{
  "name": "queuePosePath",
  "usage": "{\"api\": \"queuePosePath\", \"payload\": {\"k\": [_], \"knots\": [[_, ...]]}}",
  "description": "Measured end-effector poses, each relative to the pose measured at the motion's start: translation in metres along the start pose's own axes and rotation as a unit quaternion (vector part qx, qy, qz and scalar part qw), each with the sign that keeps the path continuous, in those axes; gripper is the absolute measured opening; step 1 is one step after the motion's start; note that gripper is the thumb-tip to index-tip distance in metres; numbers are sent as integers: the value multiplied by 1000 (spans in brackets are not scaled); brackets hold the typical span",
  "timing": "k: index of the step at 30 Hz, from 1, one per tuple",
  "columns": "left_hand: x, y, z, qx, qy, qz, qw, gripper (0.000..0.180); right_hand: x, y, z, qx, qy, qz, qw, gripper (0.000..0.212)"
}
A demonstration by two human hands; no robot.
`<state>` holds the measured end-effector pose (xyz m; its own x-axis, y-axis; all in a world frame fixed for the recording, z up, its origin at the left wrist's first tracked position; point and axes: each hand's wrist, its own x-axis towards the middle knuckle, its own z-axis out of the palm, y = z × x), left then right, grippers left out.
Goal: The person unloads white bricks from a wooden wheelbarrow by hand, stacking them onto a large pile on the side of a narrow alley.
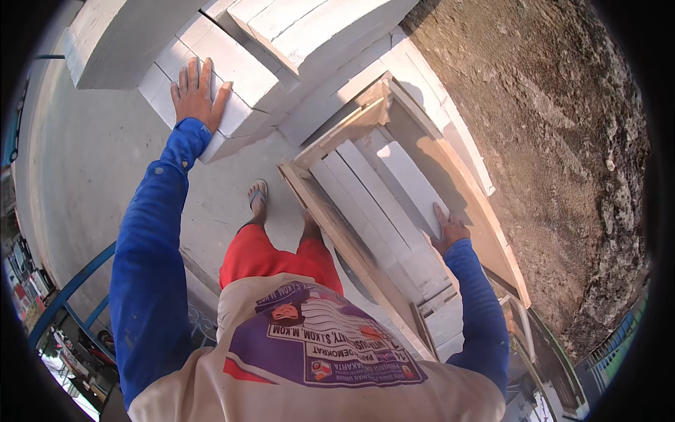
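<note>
My left hand (195, 98) lies flat, fingers spread, on the end of a stack of pale lightweight concrete blocks (228, 60). Over on the right, my right hand (452, 231) grips the near end of a loose white block (413, 184), one finger stretched along its top; the rest of its fingers are partly hidden. That block lies inside a wooden-sided box (341, 260), beside several more pale blocks (358, 204) laid lengthwise.
More large white blocks (130, 42) rise at the upper left. A rough earth-coloured wall (541, 141) borders the box on the right. Grey concrete floor (91, 169) spreads to the left, with blue metal railing (77, 281) near the edge. My sandalled foot (258, 191) stands beside the box.
</note>
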<state>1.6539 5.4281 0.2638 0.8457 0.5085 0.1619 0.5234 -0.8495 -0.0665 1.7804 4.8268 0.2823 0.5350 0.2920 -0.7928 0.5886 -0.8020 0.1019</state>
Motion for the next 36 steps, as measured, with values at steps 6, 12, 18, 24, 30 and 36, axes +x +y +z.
{"api": "queuePosePath", "payload": {"k": [6, 12, 18, 24, 30, 36], "knots": [[-2, -4, 6, 7, 8, 10, 1000, 65, 132, 14, 98, -24, 16, -32, 999, 102], [3, -8, 9, -16, 16, 48, 999, 64, 235, -14, 160, -12, -18, -32, 999, 105], [5, -7, 5, -48, 25, 84, 995, 59, 284, -37, 187, 0, -11, -34, 999, 109], [6, -4, 2, -61, 2, 72, 996, 60, 321, -11, 221, 76, -125, -59, 988, 80], [2, -7, 1, -54, -22, 56, 997, 62, 343, -112, 212, 83, 91, -18, 992, 76], [11, 1, 6, -100, -55, 63, 991, 65, 425, -190, 231, 121, 235, 48, 963, 74]]}}
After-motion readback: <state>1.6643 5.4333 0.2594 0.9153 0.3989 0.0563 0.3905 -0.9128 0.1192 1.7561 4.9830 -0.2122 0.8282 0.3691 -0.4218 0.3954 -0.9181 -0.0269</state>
